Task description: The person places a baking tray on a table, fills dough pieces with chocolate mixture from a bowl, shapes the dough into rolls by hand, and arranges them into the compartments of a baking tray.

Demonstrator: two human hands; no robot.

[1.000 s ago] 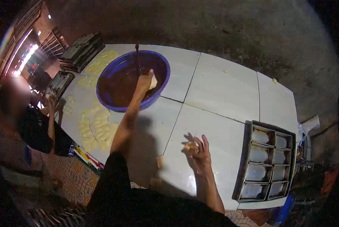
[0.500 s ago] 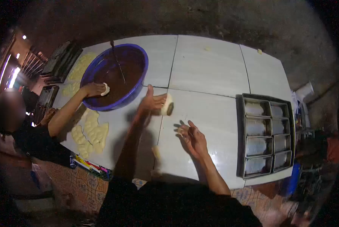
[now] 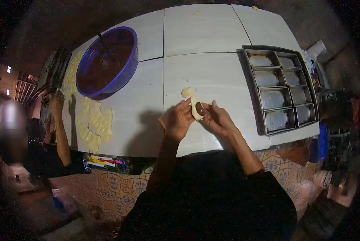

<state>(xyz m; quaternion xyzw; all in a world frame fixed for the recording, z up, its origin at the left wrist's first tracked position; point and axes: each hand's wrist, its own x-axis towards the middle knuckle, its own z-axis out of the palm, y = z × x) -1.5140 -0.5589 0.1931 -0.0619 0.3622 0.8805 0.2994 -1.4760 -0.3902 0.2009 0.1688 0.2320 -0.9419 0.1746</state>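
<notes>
Holding the dough piece (image 3: 194,106) with brown filling (image 3: 200,109) above the white table (image 3: 208,72), I have left hand (image 3: 178,122) and right hand (image 3: 221,121) fingers curled against it

We've got a dough piece (image 3: 193,103) with brown filling (image 3: 199,108) held between left hand (image 3: 180,120) and right hand (image 3: 219,119), over the white table (image 3: 204,74). Small dough lump (image 3: 187,92) at its far end; can't tell if joined. Blue basin (image 3: 126,74) of brown mix (image 3: 103,66) far left, dark stirrer (image 3: 102,40) leaning in it. Flattened dough (image 3: 95,122) nearer us. Tray of eight metal molds (image 3: 275,98) at right. Co-worker's hands (image 3: 56,105) at left edge, apart from ours.
</notes>
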